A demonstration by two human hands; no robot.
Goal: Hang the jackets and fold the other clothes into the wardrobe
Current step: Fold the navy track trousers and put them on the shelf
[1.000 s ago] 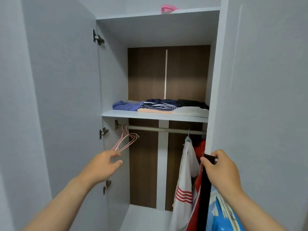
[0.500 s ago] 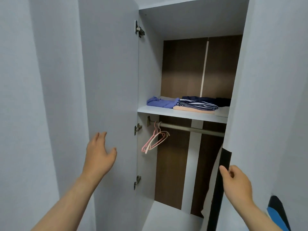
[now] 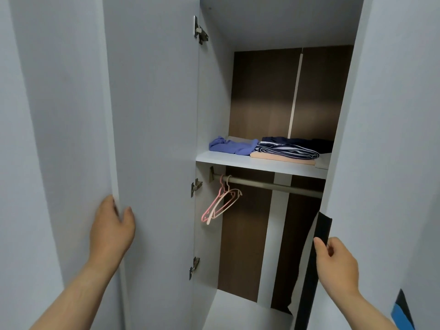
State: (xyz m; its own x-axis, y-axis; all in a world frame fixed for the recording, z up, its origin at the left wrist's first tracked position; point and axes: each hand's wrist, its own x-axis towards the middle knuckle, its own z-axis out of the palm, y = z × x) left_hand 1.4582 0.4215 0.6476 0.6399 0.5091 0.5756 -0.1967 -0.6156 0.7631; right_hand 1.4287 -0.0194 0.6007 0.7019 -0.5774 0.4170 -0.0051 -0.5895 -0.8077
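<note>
Two door edges are held, seemingly so the wardrobe can be swung shut: the left grip (image 3: 112,232) is curled round the edge of the left door (image 3: 154,139), the right grip (image 3: 335,265) pinched on the black edge strip (image 3: 320,232) of the right door (image 3: 392,139). Folded clothes (image 3: 281,151) are stacked on the white shelf (image 3: 238,163); pink hangers (image 3: 221,206) are hung bare on the rail (image 3: 273,185) beneath. No jacket can be made out.

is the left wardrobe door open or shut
Open: the left door stands swung out, the left hand gripping its free edge.
</note>
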